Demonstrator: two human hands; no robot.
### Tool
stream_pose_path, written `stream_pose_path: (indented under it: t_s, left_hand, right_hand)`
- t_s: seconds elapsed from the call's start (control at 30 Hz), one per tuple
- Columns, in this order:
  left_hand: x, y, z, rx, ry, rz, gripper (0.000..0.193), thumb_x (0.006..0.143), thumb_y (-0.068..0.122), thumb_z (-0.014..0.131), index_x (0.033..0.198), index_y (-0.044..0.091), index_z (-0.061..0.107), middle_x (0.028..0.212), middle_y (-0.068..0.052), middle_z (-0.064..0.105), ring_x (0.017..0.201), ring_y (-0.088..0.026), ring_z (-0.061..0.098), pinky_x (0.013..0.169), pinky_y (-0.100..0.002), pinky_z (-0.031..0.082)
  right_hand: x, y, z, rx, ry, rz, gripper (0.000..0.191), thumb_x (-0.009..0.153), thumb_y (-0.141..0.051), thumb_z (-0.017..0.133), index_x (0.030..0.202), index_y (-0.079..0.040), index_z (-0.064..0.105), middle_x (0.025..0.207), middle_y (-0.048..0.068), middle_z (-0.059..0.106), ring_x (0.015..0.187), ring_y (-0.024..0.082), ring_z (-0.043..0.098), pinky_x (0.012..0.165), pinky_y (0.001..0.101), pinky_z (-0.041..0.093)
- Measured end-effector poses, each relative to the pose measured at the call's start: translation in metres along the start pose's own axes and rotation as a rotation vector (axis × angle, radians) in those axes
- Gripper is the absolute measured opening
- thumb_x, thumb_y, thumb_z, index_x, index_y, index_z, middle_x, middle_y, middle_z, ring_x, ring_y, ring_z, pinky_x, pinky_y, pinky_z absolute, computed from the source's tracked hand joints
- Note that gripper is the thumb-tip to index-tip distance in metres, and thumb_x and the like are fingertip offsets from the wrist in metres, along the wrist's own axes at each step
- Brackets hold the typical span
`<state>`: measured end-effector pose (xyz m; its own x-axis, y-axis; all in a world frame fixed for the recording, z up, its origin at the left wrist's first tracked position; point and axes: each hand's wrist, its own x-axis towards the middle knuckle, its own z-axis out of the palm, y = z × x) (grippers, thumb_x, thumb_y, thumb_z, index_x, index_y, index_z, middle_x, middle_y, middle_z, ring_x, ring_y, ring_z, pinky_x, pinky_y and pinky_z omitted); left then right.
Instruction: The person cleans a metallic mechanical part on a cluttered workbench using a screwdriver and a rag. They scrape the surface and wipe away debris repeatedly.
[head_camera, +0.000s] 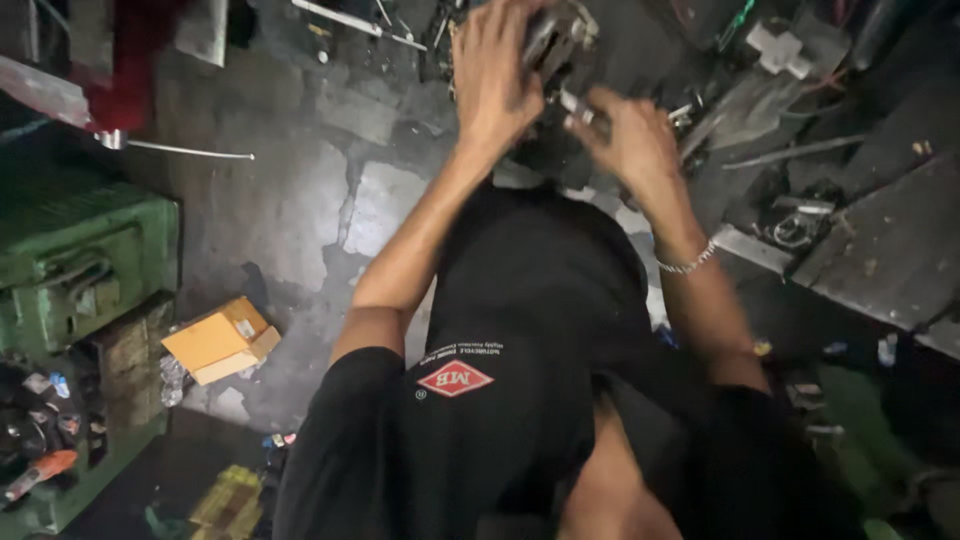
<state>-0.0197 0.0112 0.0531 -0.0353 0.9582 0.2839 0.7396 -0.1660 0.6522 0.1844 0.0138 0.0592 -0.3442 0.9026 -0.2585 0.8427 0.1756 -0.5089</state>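
Grey cast-metal machine part (562, 32) sits at the top middle of the head view, low over the cluttered floor, and I log it as the thing both hands work on. My left hand (497, 72) is draped over its left flank, fingers curled round the body in a full wrap, palm against the casting, so the part lies straight ahead of that palm and touching it. My right hand (632, 140) is lower and to the right, just beside the part, fingers closed in a pinch on a short metal rod (578, 108) that runs from the hand up and left toward the underside of the casting; motion blur means I cannot tell whether its tip actually meets the part. Key relation: rod's long axis runs diagonally, lower right to upper left, with the part up-left of the right hand, and the left hand is the nearer one since it already grips. A bead bracelet (688, 264) rides the right wrist. A black shirt (520, 350) fills the middle of the frame and hides whatever is below the part. Loose metal scrap and tools (780, 45) lie near the part on the right; a green machine housing (80, 260) and an orange cardboard box (218, 340) sit well apart at the left on the concrete floor (270, 200).
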Motion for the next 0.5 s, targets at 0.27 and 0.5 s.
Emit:
stream_pose_path:
  t_s: [0.27, 0.5]
  left_hand:
    - [-0.008, -0.018, 0.02, 0.039, -0.014, 0.001, 0.07, 0.072, 0.007, 0.072, 0.139, 0.007, 0.052, 0.139, -0.015, 0.051, 0.135, -0.039, 0.043, 0.115, -0.053, 0.033]
    - [-0.008, 0.002, 0.021, 0.084, -0.012, 0.016, 0.07, 0.07, 0.008, 0.072, 0.137, 0.005, 0.052, 0.137, -0.016, 0.051, 0.132, -0.039, 0.044, 0.115, -0.054, 0.033]
  right_hand:
    - [0.001, 0.0, -0.001, 0.014, 0.037, 0.015, 0.034, 0.101, -0.037, 0.07, 0.117, -0.007, 0.068, 0.096, 0.021, 0.074, 0.091, 0.044, 0.07, 0.082, 0.0554, 0.053]
    - [-0.001, -0.013, 0.009, -0.082, -0.022, 0.085, 0.034, 0.102, -0.028, 0.063, 0.129, -0.007, 0.063, 0.093, 0.027, 0.072, 0.088, 0.048, 0.068, 0.082, 0.0563, 0.053]
